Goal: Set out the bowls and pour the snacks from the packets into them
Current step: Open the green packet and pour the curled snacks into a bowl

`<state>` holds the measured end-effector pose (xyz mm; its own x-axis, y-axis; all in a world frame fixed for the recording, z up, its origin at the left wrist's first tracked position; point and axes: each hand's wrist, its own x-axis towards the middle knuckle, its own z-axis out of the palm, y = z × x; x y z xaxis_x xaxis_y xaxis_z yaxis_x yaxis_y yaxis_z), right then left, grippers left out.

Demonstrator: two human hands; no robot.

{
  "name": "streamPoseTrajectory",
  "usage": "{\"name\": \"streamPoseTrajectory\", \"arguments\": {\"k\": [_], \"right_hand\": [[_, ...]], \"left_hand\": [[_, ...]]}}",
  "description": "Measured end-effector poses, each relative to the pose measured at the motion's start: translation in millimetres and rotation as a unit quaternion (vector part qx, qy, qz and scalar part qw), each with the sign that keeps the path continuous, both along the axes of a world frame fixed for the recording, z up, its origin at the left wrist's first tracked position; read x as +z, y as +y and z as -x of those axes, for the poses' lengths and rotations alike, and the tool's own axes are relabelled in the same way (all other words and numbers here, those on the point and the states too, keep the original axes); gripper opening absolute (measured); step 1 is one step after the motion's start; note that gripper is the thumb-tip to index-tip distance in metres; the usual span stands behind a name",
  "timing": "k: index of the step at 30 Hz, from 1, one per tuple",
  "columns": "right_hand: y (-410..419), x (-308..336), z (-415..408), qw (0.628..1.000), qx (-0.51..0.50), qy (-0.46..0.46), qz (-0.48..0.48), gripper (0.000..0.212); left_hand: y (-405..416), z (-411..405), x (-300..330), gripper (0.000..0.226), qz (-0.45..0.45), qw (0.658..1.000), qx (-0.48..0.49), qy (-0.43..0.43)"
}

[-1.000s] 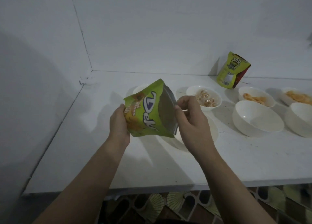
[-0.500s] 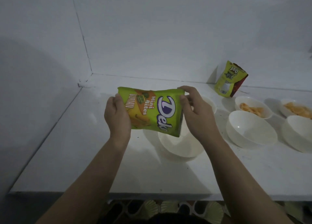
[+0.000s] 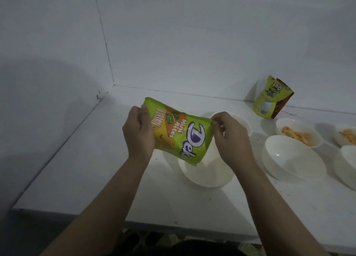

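Note:
A green Deka Mini Bites packet (image 3: 179,132) lies sideways in the air, its lower right corner dipping over a white bowl (image 3: 208,175). My left hand (image 3: 137,133) grips the packet's left end. My right hand (image 3: 230,138) pinches its right end. Whether anything is falling from the packet cannot be seen. Much of the bowl's inside is hidden behind the packet and my right hand.
Behind my right hand stands another white bowl (image 3: 243,122). To the right are an empty white bowl (image 3: 294,159), two bowls with orange snacks (image 3: 297,133) (image 3: 346,134), and a bowl at the edge (image 3: 349,165). A second green packet (image 3: 271,97) leans against the back wall.
The packet has turned from end-on to flat sideways, label facing me, and tilted so its right end dips toward the bowl. Both hands stayed on its ends.

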<state>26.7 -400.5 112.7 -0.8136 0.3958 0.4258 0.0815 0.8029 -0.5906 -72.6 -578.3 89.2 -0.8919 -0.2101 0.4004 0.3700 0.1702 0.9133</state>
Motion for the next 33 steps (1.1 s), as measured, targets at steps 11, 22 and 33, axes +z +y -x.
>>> {"name": "streamPoseTrajectory", "arguments": {"k": [11, 22, 33], "right_hand": [[10, -5, -4, 1.0, -0.006, -0.002, -0.001, 0.012], [13, -6, -5, 0.999, -0.013, -0.006, 0.038, 0.012], [12, -3, -8, 0.999, -0.022, 0.013, 0.037, 0.011]], "left_hand": [[6, -1, -1, 0.039, 0.051, 0.998, 0.003, 0.028], [5, 0, 0, 0.039, 0.081, 0.996, 0.0, 0.032], [6, 2, 6, 0.04, 0.084, 0.996, -0.012, 0.031]]}}
